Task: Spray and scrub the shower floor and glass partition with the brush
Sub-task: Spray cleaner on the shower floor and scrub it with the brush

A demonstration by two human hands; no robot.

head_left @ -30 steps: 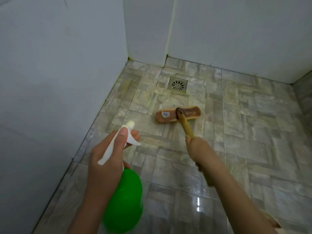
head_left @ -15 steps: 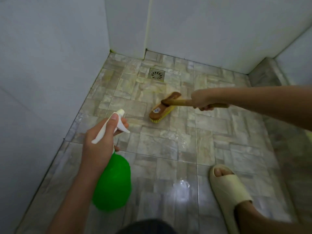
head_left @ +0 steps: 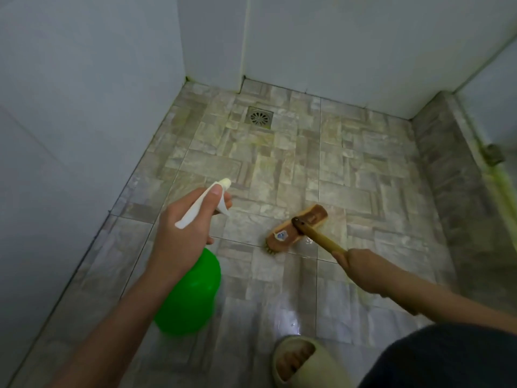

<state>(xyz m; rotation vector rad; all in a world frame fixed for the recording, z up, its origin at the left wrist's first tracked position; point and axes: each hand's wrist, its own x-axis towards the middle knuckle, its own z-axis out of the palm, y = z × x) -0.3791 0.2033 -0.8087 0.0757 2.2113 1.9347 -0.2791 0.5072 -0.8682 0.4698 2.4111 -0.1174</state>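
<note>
My left hand (head_left: 184, 231) grips a green spray bottle (head_left: 190, 292) by its white trigger head (head_left: 207, 203), nozzle pointing toward the far floor. My right hand (head_left: 363, 268) holds the yellow wooden handle (head_left: 321, 238) of a scrub brush. Its brown wooden head (head_left: 296, 231) rests bristles-down on the wet stone-pattern shower floor (head_left: 279, 169), right of the bottle and nearer than the drain. The glass partition (head_left: 498, 88) shows at the right edge, above a tiled kerb.
A square metal drain (head_left: 260, 117) sits near the far wall. White tiled walls (head_left: 84, 107) close in the left and back. A raised tiled kerb (head_left: 458, 175) runs along the right. My foot in a beige slipper (head_left: 296, 359) stands at the bottom.
The brush head has come back from near the drain toward me and to the right. My right arm now reaches in from the lower right. The spray bottle stayed in my left hand.
</note>
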